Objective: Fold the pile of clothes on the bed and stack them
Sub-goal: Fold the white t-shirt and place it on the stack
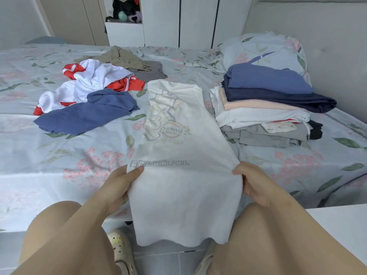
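So the white t-shirt is laid down the middle of the bed, narrowed into a long strip with a faint print showing. The collar end is rested flat on the sheet, while the hem end is left hanging off the mattress edge toward the floor.

It's gripped on both long edges at about the same height. The left hand is curled round the left edge with the thumb on top, and the right hand is clamped on the right edge the same way. Makes sense tbh: with both edges held level, the strip is kept square and a clean line is set up for the crosswise fold, which looks like the step in hand.

The folded stack is kept on the right, just beside the shirt and in front of the pillow, so a finished piece only has to be carried a short way.

The unfolded stuff is parked on the left: a white and red top touching a blue garment, with a khaki piece and a grey piece further back. Done and undone are kept on opposite sides, so the middle is left for working.

Probably well past halfway. One thing to be watched: the strip could be dragged crooked by that hanging hem.
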